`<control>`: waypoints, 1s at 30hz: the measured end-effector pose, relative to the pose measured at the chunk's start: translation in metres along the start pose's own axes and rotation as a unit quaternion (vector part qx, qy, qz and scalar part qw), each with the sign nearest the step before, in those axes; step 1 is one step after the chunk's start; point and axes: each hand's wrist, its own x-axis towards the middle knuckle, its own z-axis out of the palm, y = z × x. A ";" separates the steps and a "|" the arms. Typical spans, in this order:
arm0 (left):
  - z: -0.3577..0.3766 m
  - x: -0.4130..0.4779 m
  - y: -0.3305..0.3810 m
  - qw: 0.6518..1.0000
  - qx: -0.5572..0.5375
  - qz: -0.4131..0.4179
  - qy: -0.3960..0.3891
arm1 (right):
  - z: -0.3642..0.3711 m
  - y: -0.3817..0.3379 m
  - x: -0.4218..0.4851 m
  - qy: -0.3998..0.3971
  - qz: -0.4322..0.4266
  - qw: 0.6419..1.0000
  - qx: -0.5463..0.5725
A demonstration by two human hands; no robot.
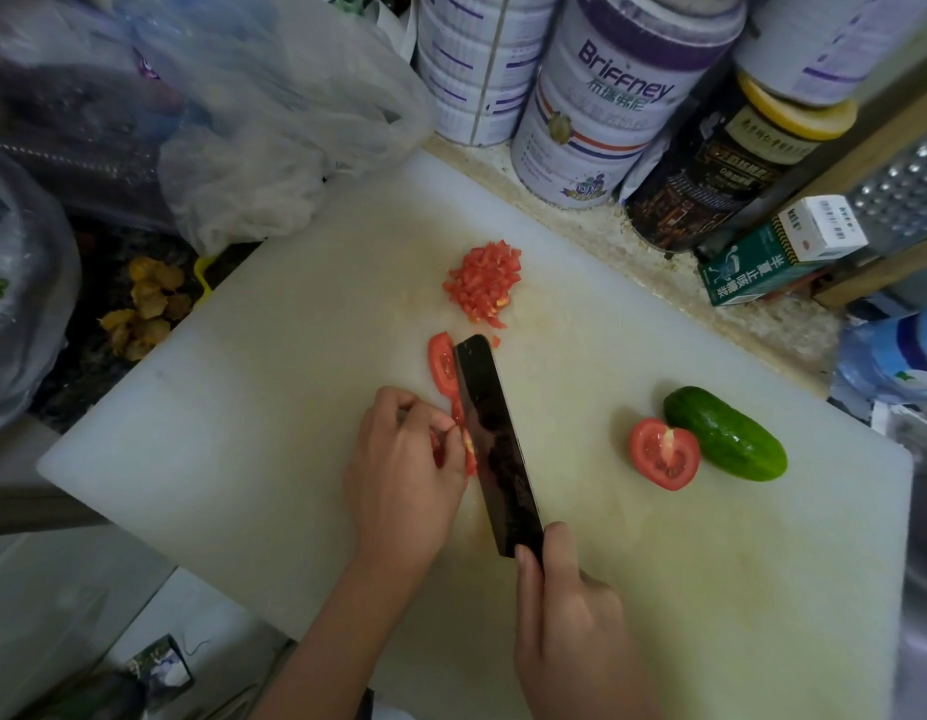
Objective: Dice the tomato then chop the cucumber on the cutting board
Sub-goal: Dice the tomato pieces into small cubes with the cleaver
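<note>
On the white cutting board [243, 407] my right hand [570, 615] grips the handle of a dark cleaver [495, 439], whose blade stands edge-down on red tomato slices [442, 362]. My left hand [399, 475] holds those slices with curled fingertips right beside the blade. A heap of diced tomato [485, 280] lies beyond the blade tip. To the right a tomato half [664, 454] rests cut side up, touching a whole green cucumber [724, 433].
Tall tins [601, 111] and a dark jar [711, 163] line the back wall, with small boxes [773, 252] at the right. Crumpled plastic bags [253, 122] crowd the board's far left corner. A water bottle [892, 356] lies at the right edge.
</note>
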 end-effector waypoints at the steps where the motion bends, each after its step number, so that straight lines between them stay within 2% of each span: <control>1: 0.000 0.000 0.000 1.000 0.001 0.001 0.000 | -0.001 -0.001 -0.001 -0.004 0.009 1.000 0.000; 9: 0.002 0.000 -0.001 1.000 -0.002 0.004 0.019 | 0.004 -0.001 0.004 0.007 -0.004 1.000 -0.007; 15: 0.002 0.001 -0.002 1.000 0.002 0.002 0.012 | 0.011 0.003 -0.010 -0.012 0.042 0.999 -0.015; 21: 0.004 0.001 -0.004 1.000 0.000 0.010 0.019 | 0.012 0.001 -0.007 -0.001 0.031 0.999 -0.027; 26: 0.004 0.002 -0.005 1.000 0.000 0.012 0.020 | 0.012 0.006 -0.021 0.004 0.067 0.996 -0.059; 30: 0.003 0.003 -0.003 1.000 0.003 0.008 0.011 | 0.010 0.008 -0.021 0.021 0.045 0.998 -0.045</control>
